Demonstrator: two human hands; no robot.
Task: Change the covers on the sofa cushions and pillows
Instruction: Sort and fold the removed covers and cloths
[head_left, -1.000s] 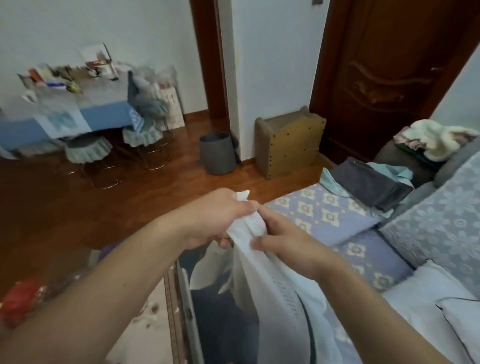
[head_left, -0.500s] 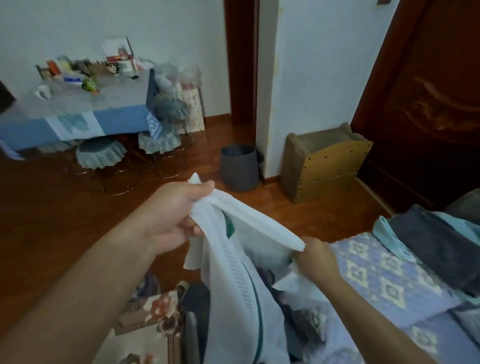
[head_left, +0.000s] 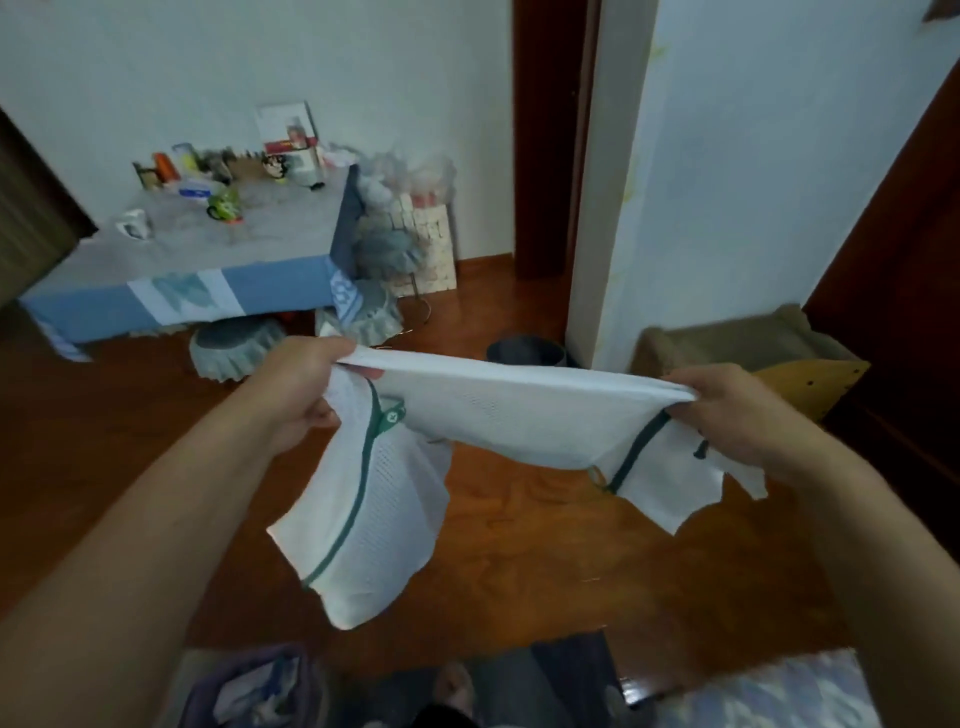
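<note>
White mesh cover (head_left: 519, 421) stretched between left hand (head_left: 301, 384) and right hand (head_left: 737, 410), each grip pinching a corner; no cushion fitted yet.

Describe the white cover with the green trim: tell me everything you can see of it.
The white cover looks like thin mesh fabric, perforated in places, with dark green piping and a green tab near its left end. It is held in the air over the wooden floor, its top edge pulled taut between the left hand and right hand, which grip its ends. The rest hangs limp, longest on the left.
</note>
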